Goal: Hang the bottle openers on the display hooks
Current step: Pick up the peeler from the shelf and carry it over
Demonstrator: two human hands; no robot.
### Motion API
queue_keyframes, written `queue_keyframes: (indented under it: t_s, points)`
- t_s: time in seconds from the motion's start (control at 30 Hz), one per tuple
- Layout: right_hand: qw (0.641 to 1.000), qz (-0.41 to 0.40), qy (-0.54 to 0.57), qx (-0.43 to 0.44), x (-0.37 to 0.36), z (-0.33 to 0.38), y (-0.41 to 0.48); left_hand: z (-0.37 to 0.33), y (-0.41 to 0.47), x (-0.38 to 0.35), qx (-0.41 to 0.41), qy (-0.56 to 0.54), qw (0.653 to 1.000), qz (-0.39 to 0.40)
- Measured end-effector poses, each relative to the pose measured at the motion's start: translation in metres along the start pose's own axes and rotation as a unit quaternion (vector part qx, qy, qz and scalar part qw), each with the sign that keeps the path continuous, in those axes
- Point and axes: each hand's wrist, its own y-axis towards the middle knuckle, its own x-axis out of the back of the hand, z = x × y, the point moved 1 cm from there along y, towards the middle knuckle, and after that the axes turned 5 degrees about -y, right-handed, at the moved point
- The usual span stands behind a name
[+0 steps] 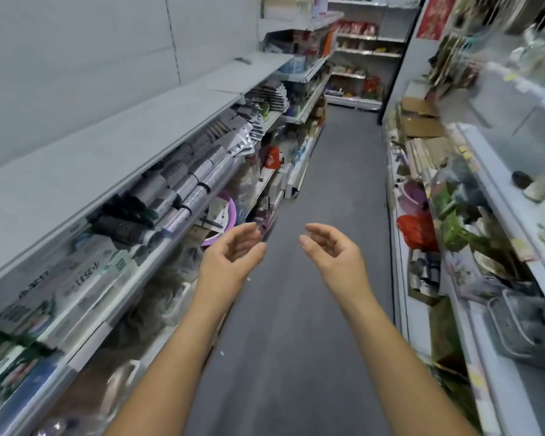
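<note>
1. Head view: a person stands in a narrow shop aisle, with the grey floor (328, 184) running away to the far end between two rows of shelves.
2. The left hand (233, 250) is raised over the middle of the aisle, palm turned to the right, fingers loosely curled, and it holds nothing.
3. The right hand (331, 250) is raised at the same height, palm turned to the left, fingers loosely curled, and it also holds nothing.
4. The two hands face one another with a clear gap between them; they do not touch, and both forearms are bare.
5. The left shelving (107, 171) has a bare grey top board, and below it lie rows of grey and silver rolls (189, 184) stacked side by side.
6. Lower on the left, just beyond the left hand, a pink-purple basin (230, 215) sits among packed goods.
7. The right shelving (472, 278) carries mixed goods, much of it blurred: a red bag (417, 231), a purple tub (412, 196) just beyond it, and cardboard boxes (419, 118) farther off.
8. Near on the right, a grey wire basket (523, 328) rests on a shelf.
9. At the far end stand more shelves (359, 58) with packets, and a red poster (434, 17) hangs on the wall to their right.
10. Where the bottle openers and the display hooks are cannot be told: the goods on both sides are too blurred to pick them out.
</note>
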Motion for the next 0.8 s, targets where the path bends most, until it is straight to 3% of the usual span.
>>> queue_keyframes:
  t_s: [0.5, 0.8]
  points:
    - [0.999, 0.045, 0.015, 0.020, 0.050, -0.040, 0.405, 0.037, 0.366, -0.153, -0.046, 0.066, 0.997, -0.013]
    - [0.995, 0.097, 0.009, 0.027, 0.025, -0.058, 0.626, 0.060, 0.579, -0.190, -0.064, 0.068, 0.994, -0.053]
